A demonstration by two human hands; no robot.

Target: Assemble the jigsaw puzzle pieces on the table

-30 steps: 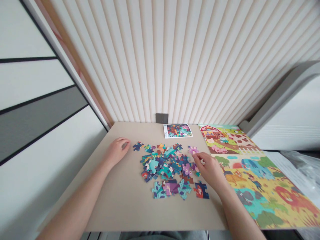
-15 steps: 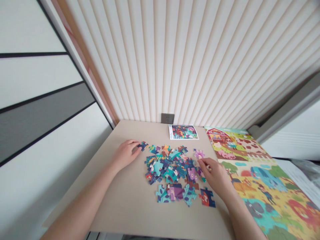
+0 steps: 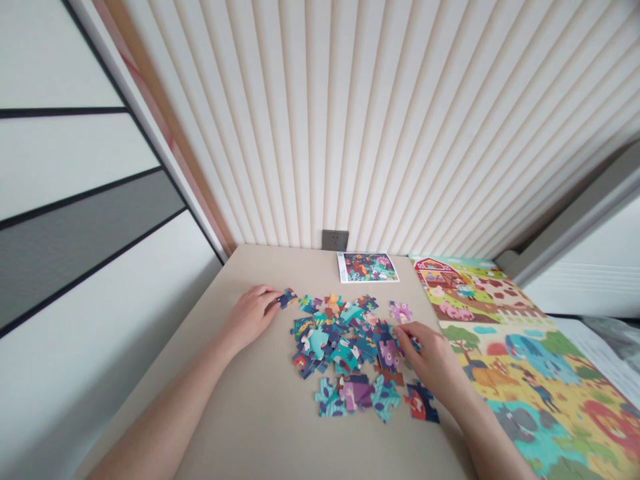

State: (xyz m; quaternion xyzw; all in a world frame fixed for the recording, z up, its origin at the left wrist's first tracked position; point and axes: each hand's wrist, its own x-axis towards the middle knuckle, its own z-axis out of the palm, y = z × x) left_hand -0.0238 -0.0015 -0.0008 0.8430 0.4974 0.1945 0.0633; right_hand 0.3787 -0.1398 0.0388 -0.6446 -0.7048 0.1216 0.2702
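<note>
My left hand (image 3: 253, 317) rests at the left of the pile, its fingertips closed on the edge of a dark blue puzzle piece (image 3: 287, 298). At the pile's right edge, my right hand (image 3: 433, 353) is pinched on a puzzle piece mostly hidden under the fingers. Just beside it lies a purple piece with round spots (image 3: 387, 355). A pink-purple piece (image 3: 401, 311) lies apart above that hand. The heap of mixed puzzle pieces (image 3: 345, 353) is between the hands. Below it, a row of pieces (image 3: 356, 393) sits near a dark blue and red piece (image 3: 423, 401).
A small picture card (image 3: 370, 267) lies at the back of the beige table (image 3: 250, 413), below a wall socket (image 3: 335, 239). On the right are a farm puzzle (image 3: 477, 290) and an animal puzzle (image 3: 540, 387). A ribbed white wall (image 3: 320, 120) stands behind.
The view has shifted slightly. My right hand has moved slightly down from beside the pink-purple piece to the pile's right edge. My left hand stays at the dark blue piece.
</note>
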